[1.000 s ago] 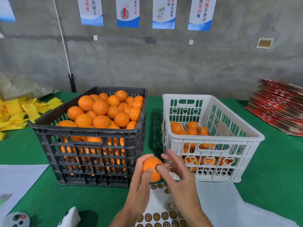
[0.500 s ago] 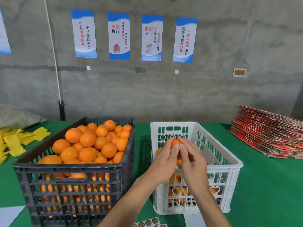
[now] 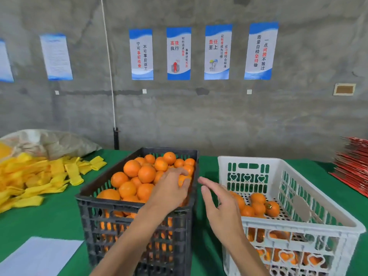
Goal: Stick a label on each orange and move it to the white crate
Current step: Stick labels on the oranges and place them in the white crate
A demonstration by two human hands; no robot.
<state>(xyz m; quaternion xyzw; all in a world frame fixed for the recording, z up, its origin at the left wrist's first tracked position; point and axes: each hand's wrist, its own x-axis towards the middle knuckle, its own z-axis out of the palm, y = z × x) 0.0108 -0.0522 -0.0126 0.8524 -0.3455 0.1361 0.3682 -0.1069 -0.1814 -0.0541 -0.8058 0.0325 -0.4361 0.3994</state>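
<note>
- Since half a second back both my hands have left the white crate [image 3: 282, 230]: the orange they were holding over it is gone from them, and the left has swung across to the black crate.
- Far left on the green counter [image 3: 49, 220] there's a heap of yellow foam sleeves [image 3: 39, 176] with a sack behind it, and a white sheet [image 3: 39, 255] at the near edge.
- Black crate [image 3: 137, 226] is piled with oranges.
- Left hand [image 3: 169, 192] is reaching into it, fingers curled round an orange [image 3: 183, 179] by the right wall.
- Right hand [image 3: 219, 206] hangs over the gap between the crates, fingers loosely spread, holding nothing.
- White crate holds a few oranges on its floor, one [image 3: 271, 208] showing a round label.
- Stack of red flat cartons [image 3: 352, 166] sits far right.
</note>
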